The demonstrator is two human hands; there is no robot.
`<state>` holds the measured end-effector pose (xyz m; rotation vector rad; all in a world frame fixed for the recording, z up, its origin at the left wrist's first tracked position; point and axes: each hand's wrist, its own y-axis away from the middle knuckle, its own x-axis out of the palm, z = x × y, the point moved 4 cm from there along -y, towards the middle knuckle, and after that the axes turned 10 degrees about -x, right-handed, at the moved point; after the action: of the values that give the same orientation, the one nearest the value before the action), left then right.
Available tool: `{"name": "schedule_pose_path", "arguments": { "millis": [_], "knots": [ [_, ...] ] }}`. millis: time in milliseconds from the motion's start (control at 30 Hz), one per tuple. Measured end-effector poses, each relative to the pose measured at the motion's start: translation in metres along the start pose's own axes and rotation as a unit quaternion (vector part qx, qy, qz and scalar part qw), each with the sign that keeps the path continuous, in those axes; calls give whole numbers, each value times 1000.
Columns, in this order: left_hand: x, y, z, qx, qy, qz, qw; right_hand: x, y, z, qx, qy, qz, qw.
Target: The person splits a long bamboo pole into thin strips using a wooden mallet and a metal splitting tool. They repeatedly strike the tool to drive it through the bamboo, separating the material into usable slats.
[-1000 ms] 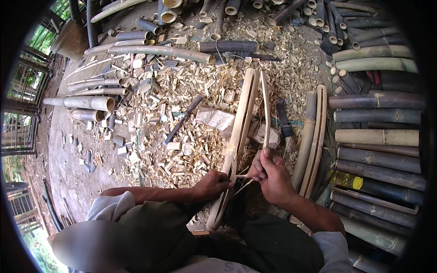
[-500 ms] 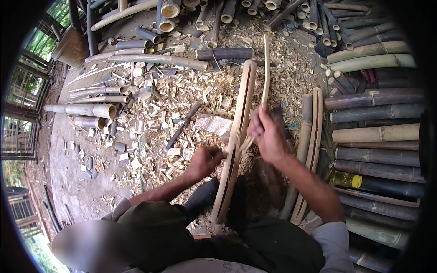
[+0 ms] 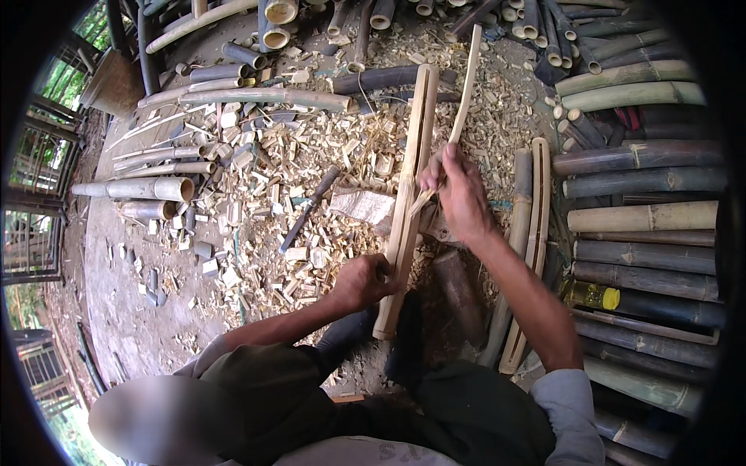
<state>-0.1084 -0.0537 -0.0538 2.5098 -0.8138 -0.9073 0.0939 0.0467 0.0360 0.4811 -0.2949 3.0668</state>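
A pale, slotted bamboo length (image 3: 409,175) stands tilted in front of me, its near end between my feet. My left hand (image 3: 364,281) is closed at its lower left side, fingers curled around the edge. My right hand (image 3: 462,198) grips a thin, slightly bent bamboo strip (image 3: 466,93). The strip's long end points away from me; its short lower end reaches the right side of the bamboo length. Behind the bamboo lies a rough wooden block (image 3: 361,206), and left of it a chisel-like tool (image 3: 308,210) with a dark handle.
Wood chips (image 3: 311,171) cover the ground. A short log (image 3: 458,287) lies right of my feet. Another slotted bamboo length (image 3: 535,233) rests farther right, beside stacked dark bamboo poles (image 3: 645,260) and a yellow-capped bottle (image 3: 594,295). More poles (image 3: 132,188) lie at left.
The slotted bamboo length has shifted away from me. My left hand has moved slightly right and closed on its edge; my right hand and the strip have moved up and farther away.
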Motion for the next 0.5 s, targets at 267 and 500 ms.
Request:
{"name": "schedule_pose_path", "arguments": {
  "millis": [267,500],
  "knots": [
    [22,-8,11,-28,-98,10,995,-16,30,15,-33,288,-51,956],
    [2,-9,6,37,-50,20,998,-11,150,4,154,447,139,870]
  ]
}}
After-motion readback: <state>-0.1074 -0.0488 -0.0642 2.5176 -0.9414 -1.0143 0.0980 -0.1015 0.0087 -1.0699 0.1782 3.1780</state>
